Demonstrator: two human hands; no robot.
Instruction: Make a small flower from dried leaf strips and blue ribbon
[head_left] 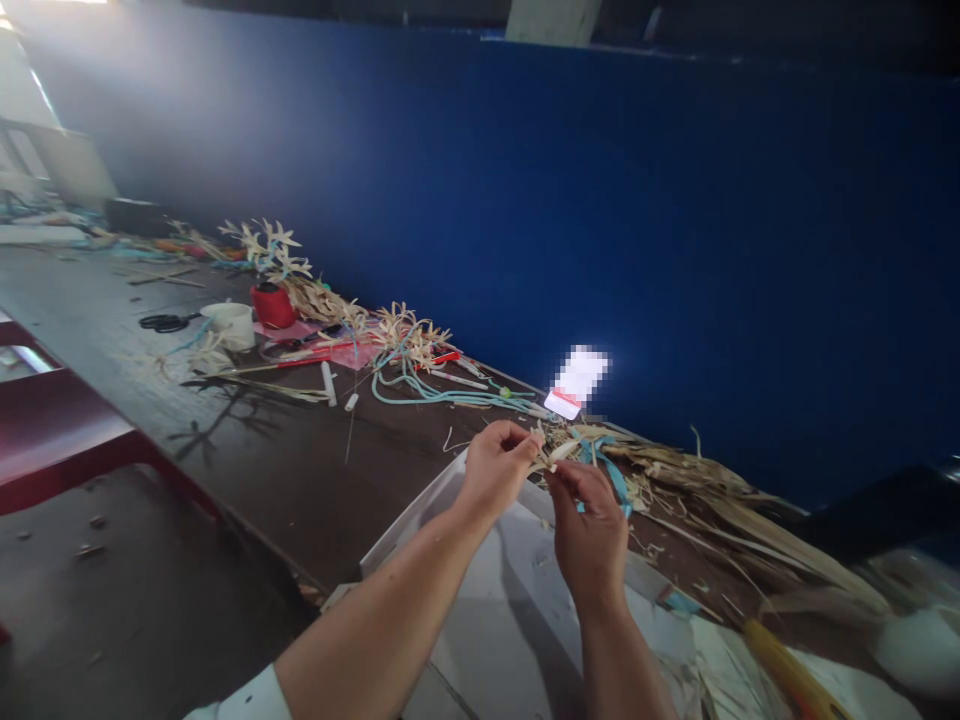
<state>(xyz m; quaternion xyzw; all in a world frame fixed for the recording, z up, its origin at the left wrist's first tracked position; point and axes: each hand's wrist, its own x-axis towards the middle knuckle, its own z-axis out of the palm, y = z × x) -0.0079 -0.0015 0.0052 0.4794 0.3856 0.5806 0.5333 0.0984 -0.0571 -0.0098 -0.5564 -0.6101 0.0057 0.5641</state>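
Note:
My left hand [496, 465] is closed, its thumb and fingertips pinching a small pale strip of dried husk [553, 462]. Close beside it, my right hand [596, 530] pinches the same pale piece from the right. Both hands are above the far edge of a white board or shallow tray [411, 525]. Part of the strip is hidden by the fingers. Behind the right hand lie blue ribbon [613, 478] and husk scraps. Just beyond the hands, a lit phone [571, 385] leans near the wall.
Flower-like husk sprays [409, 335] with blue wrapped stems [450, 397] lie along the table's back. To the left are a red thread spool [274, 306], a white cup [232, 326] and black scissors [166, 322]. Dried husks [697, 485] are heaped right. A blue wall [637, 200] rises behind.

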